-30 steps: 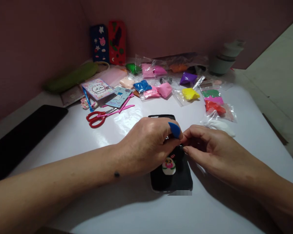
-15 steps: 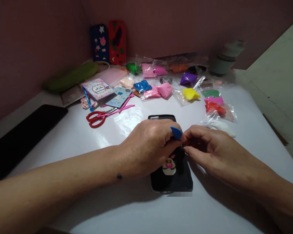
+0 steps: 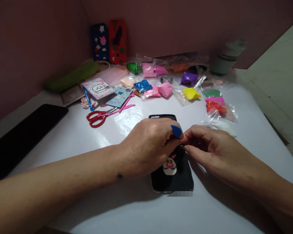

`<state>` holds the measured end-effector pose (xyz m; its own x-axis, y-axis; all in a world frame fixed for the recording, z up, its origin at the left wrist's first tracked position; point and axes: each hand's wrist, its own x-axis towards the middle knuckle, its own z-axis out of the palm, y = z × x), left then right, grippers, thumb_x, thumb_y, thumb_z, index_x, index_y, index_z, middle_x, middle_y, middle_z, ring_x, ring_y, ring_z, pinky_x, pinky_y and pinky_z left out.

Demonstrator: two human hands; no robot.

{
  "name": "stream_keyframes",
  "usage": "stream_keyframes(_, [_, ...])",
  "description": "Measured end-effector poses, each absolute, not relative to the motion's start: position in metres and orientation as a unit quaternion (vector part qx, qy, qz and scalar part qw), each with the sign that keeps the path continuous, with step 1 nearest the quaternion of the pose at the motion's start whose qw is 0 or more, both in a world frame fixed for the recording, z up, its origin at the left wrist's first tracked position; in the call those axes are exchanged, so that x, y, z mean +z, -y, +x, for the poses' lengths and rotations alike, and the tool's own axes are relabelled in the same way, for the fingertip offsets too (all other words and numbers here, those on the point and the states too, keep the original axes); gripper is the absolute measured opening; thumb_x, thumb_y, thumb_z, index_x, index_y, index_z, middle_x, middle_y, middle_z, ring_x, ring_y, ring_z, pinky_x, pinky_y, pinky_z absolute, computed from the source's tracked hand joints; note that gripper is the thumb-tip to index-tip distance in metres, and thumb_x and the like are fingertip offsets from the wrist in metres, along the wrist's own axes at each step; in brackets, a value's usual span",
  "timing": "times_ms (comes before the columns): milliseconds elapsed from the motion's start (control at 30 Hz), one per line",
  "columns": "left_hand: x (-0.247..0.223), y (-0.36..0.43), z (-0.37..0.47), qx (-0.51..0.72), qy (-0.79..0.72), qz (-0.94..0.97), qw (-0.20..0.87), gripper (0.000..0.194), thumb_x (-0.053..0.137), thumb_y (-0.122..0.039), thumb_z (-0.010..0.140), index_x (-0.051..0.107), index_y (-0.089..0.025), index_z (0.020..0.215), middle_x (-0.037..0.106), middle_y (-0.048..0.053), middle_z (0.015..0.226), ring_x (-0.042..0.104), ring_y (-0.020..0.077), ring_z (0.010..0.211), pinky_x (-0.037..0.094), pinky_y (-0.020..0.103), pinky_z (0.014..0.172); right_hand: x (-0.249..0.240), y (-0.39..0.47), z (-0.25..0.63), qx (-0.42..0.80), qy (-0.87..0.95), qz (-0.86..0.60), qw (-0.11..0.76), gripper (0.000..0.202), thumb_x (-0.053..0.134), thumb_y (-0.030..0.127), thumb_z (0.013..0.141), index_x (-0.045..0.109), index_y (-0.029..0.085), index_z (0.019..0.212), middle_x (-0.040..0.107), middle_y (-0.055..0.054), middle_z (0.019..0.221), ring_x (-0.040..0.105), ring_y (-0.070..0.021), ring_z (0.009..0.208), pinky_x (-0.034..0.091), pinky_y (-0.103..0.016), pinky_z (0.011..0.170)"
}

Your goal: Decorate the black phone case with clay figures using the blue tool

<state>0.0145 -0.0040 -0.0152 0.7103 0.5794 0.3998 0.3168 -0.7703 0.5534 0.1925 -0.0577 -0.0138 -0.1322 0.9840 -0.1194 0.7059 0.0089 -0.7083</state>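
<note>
My left hand (image 3: 151, 143) reaches over a black phone case (image 3: 172, 183) that lies on the table. Its fingers are closed on a blue clay tool (image 3: 176, 131), whose flat, leaf-shaped end sticks up beside the thumb. My right hand (image 3: 210, 146) is at the case's right edge, thumb and fingertips curled in a pinch that meets the left fingertips. Whatever lies between the right fingers is too small or hidden to name. On the case sits a small white clay figure (image 3: 169, 166) with a pink and green front. The left hand covers much of the case's upper part.
Red-handled scissors (image 3: 96, 119) lie with pink plastic tools (image 3: 127, 108) left of the case. Bagged clay, including yellow (image 3: 191, 93) and red (image 3: 216, 108) packs, spreads along the back. Decorated cases (image 3: 117, 42) lean on the wall. A dark phone-like slab (image 3: 26, 136) lies left; a bottle (image 3: 226, 58) stands back right.
Almost nothing differs. Both hands stay pinched together over the case, and the blue tool's end is slightly higher; the whole view has shifted a little.
</note>
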Motion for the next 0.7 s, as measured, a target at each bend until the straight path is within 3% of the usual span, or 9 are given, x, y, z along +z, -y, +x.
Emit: stream_keyframes(700, [-0.0140, 0.0034, 0.0163, 0.295, -0.257, 0.876, 0.281, 0.008, 0.065, -0.002, 0.074, 0.071, -0.007, 0.077, 0.066, -0.001, 0.066, 0.056, 0.0049, 0.056, 0.040, 0.013, 0.052, -0.0171, 0.0578, 0.1939, 0.320, 0.680, -0.623, 0.219, 0.009, 0.052, 0.022, 0.079, 0.061, 0.023, 0.076, 0.065, -0.001, 0.073, 0.060, -0.0181, 0.066, 0.045, -0.030, 0.057])
